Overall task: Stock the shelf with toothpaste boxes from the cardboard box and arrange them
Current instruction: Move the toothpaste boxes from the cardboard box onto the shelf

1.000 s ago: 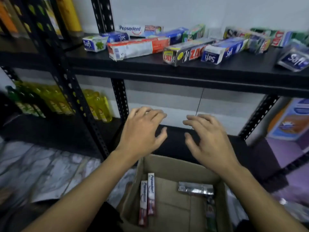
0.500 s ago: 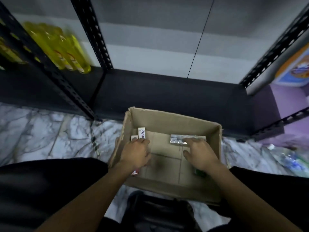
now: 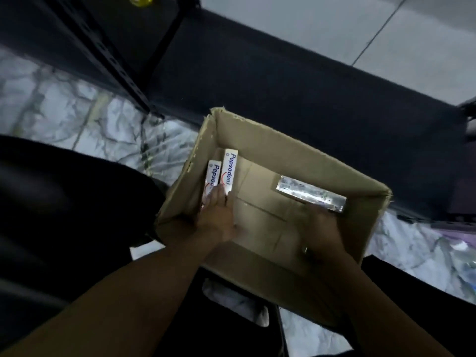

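Note:
An open cardboard box [image 3: 296, 148] stands on the floor between my knees. Two white Pepsodent toothpaste boxes [image 3: 230, 168] lie side by side along its left wall. A silver toothpaste box [image 3: 309, 193] lies across the right side of the bottom. My left hand [image 3: 219, 215] is inside, with fairly straight fingers laid over the near ends of the two Pepsodent boxes and the thumb spread to the right. My right hand [image 3: 322, 228] reaches to the near edge of the silver box; its fingers are in shadow.
The black bottom shelf board [image 3: 283, 81] runs just behind the cardboard box, with a perforated black upright [image 3: 110, 63] at the left. Marble floor [image 3: 64, 112] lies on both sides. My dark-clothed legs [image 3: 64, 202] flank the box. A yellow bottle [image 3: 140, 0] shows at the top edge.
My view dropped from the stocked upper shelf down to the cardboard box. Both hands went down into it, the left onto the Pepsodent boxes, the right to the silver box.

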A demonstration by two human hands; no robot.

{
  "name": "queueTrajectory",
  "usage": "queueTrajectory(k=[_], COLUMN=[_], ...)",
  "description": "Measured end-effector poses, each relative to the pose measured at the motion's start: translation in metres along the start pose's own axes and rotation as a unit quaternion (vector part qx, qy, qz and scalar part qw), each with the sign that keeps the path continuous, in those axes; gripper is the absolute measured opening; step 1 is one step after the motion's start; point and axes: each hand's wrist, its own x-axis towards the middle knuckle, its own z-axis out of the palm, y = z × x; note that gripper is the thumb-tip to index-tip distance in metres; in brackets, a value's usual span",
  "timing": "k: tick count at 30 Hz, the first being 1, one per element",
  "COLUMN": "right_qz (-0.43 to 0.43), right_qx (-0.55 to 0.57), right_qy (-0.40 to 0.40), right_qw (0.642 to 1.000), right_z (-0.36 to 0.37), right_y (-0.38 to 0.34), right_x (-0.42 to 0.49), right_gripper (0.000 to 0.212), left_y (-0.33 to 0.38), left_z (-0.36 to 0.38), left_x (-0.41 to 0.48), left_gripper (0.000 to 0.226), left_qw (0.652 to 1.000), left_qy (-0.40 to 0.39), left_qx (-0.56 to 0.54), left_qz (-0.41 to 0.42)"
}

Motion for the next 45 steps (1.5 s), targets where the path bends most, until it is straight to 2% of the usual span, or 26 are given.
queueTrajectory(k=[2,5,7,9,12,15,19,22,26,30,34,38,43,45], right_qz=[0.016,0.072,0.082,0.096,0.086,0.114,0.093,0.102,0.135,0.2,0.238,0.249,0.218,0.225], right_qx=[0.018,-0.046,-0.09,-0.076,-0.1,-0.085,-0.012,0.035,0.049,0.099,0.149,0.174,0.16,0.17], right_qy=[0.056,0.05,0.017,-0.023,-0.019,-0.065,-0.146,-0.15,-0.146,-0.111,-0.079,-0.083,-0.093,-0.079], right_qw=[0.998,0.995,0.992,0.992,0.991,0.988,0.985,0.983,0.979,0.968,0.956,0.949,0.958,0.956], right_z=[-0.005,-0.004,0.001,0.005,0.013,0.014,0.028,0.039,0.053,0.061,0.066,0.081,0.072,0.06], right_y=[0.003,0.017,0.03,0.036,0.046,0.04,0.029,0.018,0.007,0.0,-0.009,-0.013,-0.019,-0.019], right_x=[0.014,0.028,0.031,0.03,0.028,0.029,0.013,-0.004,-0.014,-0.011,-0.006,-0.002,-0.001,0.001], right_gripper=[0.029,0.053,0.063,0.068,0.071,0.072,0.067,0.065,0.056,0.046,0.049,0.061,0.053,0.047], left_y=[0.017,0.034,0.035,0.031,0.025,0.022,0.023,0.029,0.033,0.027,0.025,0.019,0.012,0.008], left_z=[0.009,0.017,0.017,0.016,0.01,0.012,0.023,0.025,0.025,0.018,0.009,0.004,-0.004,-0.012], left_x=[-0.004,-0.006,-0.004,0.003,0.015,0.025,0.027,0.029,0.031,0.034,0.032,0.029,0.017,0.011], left_gripper=[0.11,0.093,0.087,0.083,0.073,0.07,0.057,0.057,0.071,0.083,0.091,0.076,0.055,0.046], left_qw=[1.0,0.999,0.995,0.982,0.939,0.929,0.936,0.931,0.919,0.909,0.914,0.902,0.89,0.889], left_qy=[0.006,0.011,0.053,0.116,0.172,0.154,0.158,0.159,0.128,0.137,0.088,0.091,0.111,0.081], left_qx=[-0.012,-0.053,-0.084,-0.142,-0.268,-0.298,-0.266,-0.26,-0.307,-0.323,-0.32,-0.352,-0.396,-0.414], left_qz=[-0.012,0.001,-0.005,-0.048,-0.13,-0.154,-0.17,-0.201,-0.212,-0.226,-0.233,-0.234,-0.196,-0.179])
